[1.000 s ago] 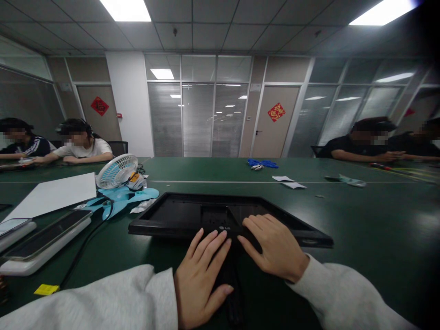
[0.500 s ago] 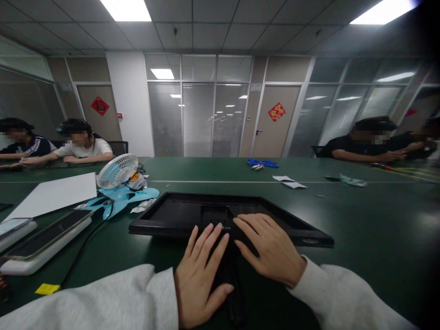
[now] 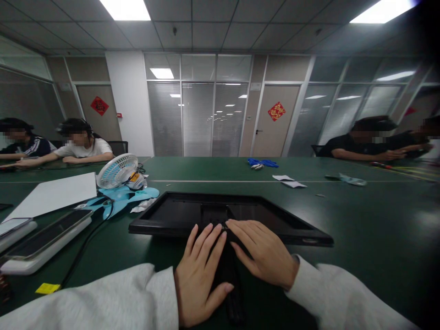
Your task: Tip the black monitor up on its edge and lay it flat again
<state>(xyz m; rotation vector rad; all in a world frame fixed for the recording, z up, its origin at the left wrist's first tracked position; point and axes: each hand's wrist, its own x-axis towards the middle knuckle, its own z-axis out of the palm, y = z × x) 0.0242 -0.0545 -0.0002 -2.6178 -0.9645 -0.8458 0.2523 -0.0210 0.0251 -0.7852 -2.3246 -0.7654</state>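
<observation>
A black flat monitor (image 3: 178, 211) lies face down on the green table (image 3: 360, 220) right in front of me. A black stand arm (image 3: 228, 275) runs from its back panel towards me. My left hand (image 3: 202, 275) lies on the arm, fingers stretched forward and thumb curled round its near side. My right hand (image 3: 263, 252) rests flat beside it, fingers spread over the joint where the arm meets the monitor. Both sleeves are light grey.
At left stand a small white desk fan (image 3: 117, 171) on light-blue parts (image 3: 120, 198), a white sheet (image 3: 51, 195), flat white-edged devices (image 3: 41, 240) and a black cable (image 3: 85, 243). Blue gloves (image 3: 263, 162) and paper scraps (image 3: 288, 181) lie farther back. Other people sit at both far sides.
My right hand has slid left along the monitor's back toward my left hand. The left hand's fingers have crept slightly forward. The monitor has not moved.
</observation>
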